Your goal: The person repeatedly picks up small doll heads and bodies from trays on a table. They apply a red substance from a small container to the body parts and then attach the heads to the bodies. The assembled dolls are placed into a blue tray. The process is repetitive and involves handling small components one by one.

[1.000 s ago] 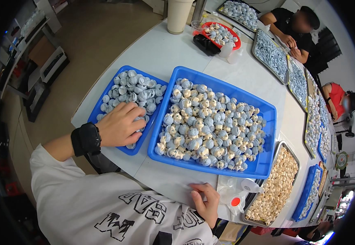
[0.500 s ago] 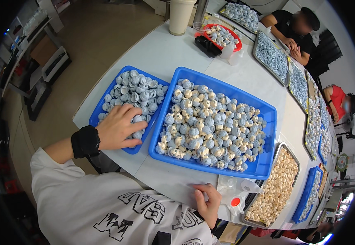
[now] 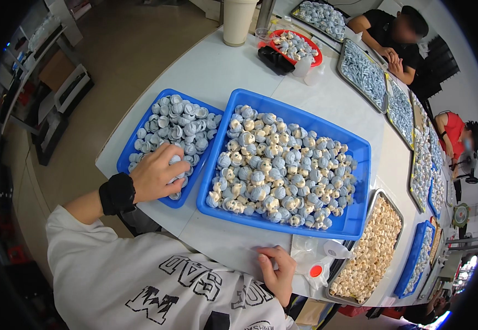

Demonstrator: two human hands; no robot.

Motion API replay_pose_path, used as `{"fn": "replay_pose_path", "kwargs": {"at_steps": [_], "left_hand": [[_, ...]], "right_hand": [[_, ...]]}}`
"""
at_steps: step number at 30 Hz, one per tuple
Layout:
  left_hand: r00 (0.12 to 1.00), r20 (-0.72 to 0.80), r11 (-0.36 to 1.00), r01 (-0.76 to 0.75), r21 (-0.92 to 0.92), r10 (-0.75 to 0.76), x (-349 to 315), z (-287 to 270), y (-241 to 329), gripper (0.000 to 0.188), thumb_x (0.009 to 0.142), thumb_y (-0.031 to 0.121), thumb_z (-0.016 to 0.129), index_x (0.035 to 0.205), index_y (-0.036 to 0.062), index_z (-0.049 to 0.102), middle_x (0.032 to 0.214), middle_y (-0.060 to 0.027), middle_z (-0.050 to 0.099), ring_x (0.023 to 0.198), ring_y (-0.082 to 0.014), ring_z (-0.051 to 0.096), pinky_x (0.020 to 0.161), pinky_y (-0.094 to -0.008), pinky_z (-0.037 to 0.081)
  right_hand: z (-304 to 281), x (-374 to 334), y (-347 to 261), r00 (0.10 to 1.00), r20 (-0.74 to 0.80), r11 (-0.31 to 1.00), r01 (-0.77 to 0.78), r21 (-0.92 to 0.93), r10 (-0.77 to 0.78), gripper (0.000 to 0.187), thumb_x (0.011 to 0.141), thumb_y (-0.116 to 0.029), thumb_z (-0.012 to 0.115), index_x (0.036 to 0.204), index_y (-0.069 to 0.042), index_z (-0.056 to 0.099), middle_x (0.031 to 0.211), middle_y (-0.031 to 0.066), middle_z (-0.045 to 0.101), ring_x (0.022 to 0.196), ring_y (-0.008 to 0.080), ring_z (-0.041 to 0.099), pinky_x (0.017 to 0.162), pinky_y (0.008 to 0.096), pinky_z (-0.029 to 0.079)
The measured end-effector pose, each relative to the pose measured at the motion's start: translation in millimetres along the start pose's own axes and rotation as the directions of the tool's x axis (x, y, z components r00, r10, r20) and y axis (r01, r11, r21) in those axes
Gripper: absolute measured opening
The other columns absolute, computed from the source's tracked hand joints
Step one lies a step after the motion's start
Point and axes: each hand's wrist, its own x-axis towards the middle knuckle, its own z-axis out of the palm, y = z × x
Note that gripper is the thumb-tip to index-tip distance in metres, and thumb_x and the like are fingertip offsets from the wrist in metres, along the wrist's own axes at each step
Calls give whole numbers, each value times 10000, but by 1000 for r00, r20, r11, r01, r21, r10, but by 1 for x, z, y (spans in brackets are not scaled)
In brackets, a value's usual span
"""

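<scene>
My left hand [image 3: 159,171], with a black band at the wrist, reaches into the smaller blue tray [image 3: 124,155] of grey-blue cup-shaped pieces [image 3: 181,114]. Its fingers are bent round one grey-blue cup-shaped piece [image 3: 174,160] over the near end of the tray. By the table's near edge rests my right hand [image 3: 278,273], loosely curled, with nothing showing between thumb and forefinger. Between and beyond the hands stands the larger blue bin [image 3: 360,212], holding many small cream figures with grey-blue caps [image 3: 272,165].
Right of the bin lies a metal tray [image 3: 368,250] of cream pieces. A clear bag and a bottle with a red cap [image 3: 316,270] sit near my right hand. Farther off are a pale cup [image 3: 239,22], a red basket [image 3: 317,58], more trays [image 3: 363,74] and two seated people.
My left hand's spread fingers have drawn in round a cup-shaped piece, and the hand has shifted slightly left. My right hand stays in place.
</scene>
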Motion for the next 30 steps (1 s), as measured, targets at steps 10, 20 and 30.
{"fn": "replay_pose_path", "kwargs": {"at_steps": [10,20,30], "left_hand": [[994,-105,998,16,-67,-23,-3,6,-4,244,705,49,667,917,80,549,956,-112,459,754,-262,559,633,-337,490],[827,313,-183,256,-949,-467,0,-35,13,199,866,190,564,1013,107,460,913,-45,438,579,-50,389,345,-165,285],[842,528,-921,286,-264,110,22,-1,83,263,907,323,464,1058,108,489,892,-75,424,606,-108,377,347,-172,287]], "right_hand": [[0,0,2,1000,3,1000,-11,20,11,91,777,-34,616,853,11,633,676,113,562,605,219,547,551,289,423],[0,0,3,1000,-8,999,-24,26,24,85,778,-30,604,848,10,632,681,115,567,606,223,551,554,286,427],[-7,-11,-8,981,-170,982,115,150,-89,124,736,-75,654,837,-6,639,668,74,565,611,175,524,553,269,395]]}}
